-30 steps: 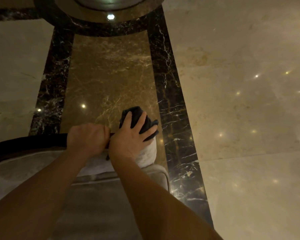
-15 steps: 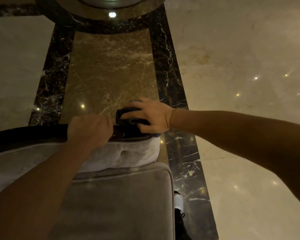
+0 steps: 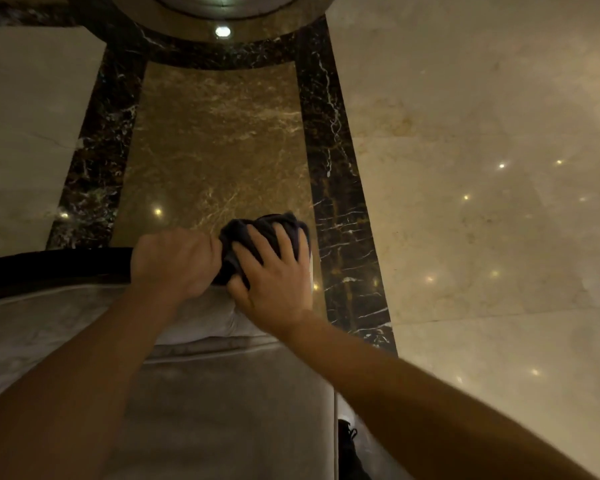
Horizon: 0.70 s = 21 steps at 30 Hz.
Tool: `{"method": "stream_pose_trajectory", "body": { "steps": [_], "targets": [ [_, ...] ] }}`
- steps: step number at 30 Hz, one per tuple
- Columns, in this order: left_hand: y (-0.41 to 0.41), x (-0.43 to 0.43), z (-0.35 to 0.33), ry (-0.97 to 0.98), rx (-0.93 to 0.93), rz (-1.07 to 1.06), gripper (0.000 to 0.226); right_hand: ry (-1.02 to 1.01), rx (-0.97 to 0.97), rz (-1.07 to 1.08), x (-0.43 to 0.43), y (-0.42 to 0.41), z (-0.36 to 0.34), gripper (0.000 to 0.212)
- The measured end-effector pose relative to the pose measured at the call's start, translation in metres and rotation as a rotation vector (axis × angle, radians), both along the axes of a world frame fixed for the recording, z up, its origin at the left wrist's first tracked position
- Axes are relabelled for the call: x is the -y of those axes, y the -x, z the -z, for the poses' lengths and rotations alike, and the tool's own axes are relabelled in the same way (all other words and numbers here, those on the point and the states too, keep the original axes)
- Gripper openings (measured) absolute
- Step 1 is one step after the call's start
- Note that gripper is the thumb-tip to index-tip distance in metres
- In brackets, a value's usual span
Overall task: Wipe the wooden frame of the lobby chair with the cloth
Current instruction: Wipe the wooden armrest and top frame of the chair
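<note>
The chair's dark wooden frame (image 3: 56,265) curves along the top of its grey padded back (image 3: 49,323), running from the left edge to the right end. My left hand (image 3: 174,261) is closed around that rail near its right end. Right beside it, my right hand (image 3: 274,275) presses a dark cloth (image 3: 253,226) over the frame's right end, fingers spread on the cloth. The cloth and both hands hide the end of the rail.
The grey seat cushion (image 3: 222,410) fills the lower middle. Polished marble floor (image 3: 465,168) lies beyond, with black veined bands (image 3: 333,168) and a round inlay at the top. A dark shoe (image 3: 350,452) shows by the seat's right edge.
My right hand turned from reaching in sideways from the right to lying over the cloth from behind, fingers forward. The cloth shifted slightly on the frame's end. My left hand stayed gripping the rail.
</note>
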<state>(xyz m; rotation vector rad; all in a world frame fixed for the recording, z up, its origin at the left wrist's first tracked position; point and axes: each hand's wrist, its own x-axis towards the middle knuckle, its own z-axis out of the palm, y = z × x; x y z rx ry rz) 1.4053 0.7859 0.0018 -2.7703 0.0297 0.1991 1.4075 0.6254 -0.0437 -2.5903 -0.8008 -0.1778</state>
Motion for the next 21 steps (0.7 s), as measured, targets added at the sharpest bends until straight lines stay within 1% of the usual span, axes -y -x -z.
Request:
{"method": "stream_pose_trajectory", "body": {
  "steps": [3,5,6,7,8,9,10,11,12,13,14,15,17,19,21],
  "targets": [
    [0.000,0.000,-0.002,0.045,0.027,-0.044,0.034,0.100,0.008,-0.308,0.009,-0.049,-0.017,0.043],
    [0.000,-0.004,-0.004,0.002,-0.002,0.008,0.032,0.209,-0.092,-0.379,0.001,-0.077,-0.028,0.047],
    [0.001,-0.003,-0.003,-0.008,-0.019,0.020,0.030,0.243,-0.190,-0.339,-0.003,-0.087,-0.030,0.049],
    [0.003,-0.002,-0.004,0.013,-0.035,-0.002,0.029,0.245,-0.304,-0.232,-0.008,-0.095,-0.031,0.051],
    [0.002,-0.002,-0.003,0.062,-0.028,-0.043,0.032,0.194,-0.392,-0.071,-0.012,-0.101,-0.029,0.051],
    [-0.001,-0.002,-0.003,0.128,-0.004,-0.113,0.037,0.119,-0.439,0.088,-0.014,-0.101,-0.028,0.049],
    [-0.003,-0.005,-0.002,0.156,0.016,-0.157,0.039,0.054,-0.435,0.199,-0.016,-0.096,-0.028,0.048],
    [-0.004,-0.008,-0.002,0.119,0.022,-0.097,0.037,0.017,-0.372,0.255,-0.018,-0.086,-0.026,0.047],
    [-0.003,-0.007,-0.002,0.060,0.007,-0.010,0.031,-0.001,-0.296,0.281,-0.016,-0.075,-0.022,0.045],
    [-0.001,-0.006,-0.004,0.024,-0.026,0.017,0.026,-0.027,-0.214,0.287,-0.014,-0.063,-0.017,0.043],
    [0.001,-0.008,-0.008,0.014,-0.051,0.019,0.024,-0.054,-0.163,0.283,-0.014,-0.053,-0.014,0.042],
    [0.003,-0.008,-0.011,0.047,-0.058,-0.015,0.024,-0.050,-0.145,0.275,-0.013,-0.045,-0.014,0.043],
    [0.006,-0.003,-0.016,0.123,-0.087,-0.042,0.024,0.064,-0.188,0.252,-0.011,-0.035,-0.013,0.051],
    [0.002,0.005,-0.018,0.179,-0.100,-0.095,0.024,0.251,-0.273,0.194,-0.007,-0.033,-0.015,0.060],
    [-0.006,0.013,-0.028,0.176,-0.115,-0.277,0.026,0.382,-0.331,0.112,0.000,-0.036,-0.023,0.066]
  ]
}}
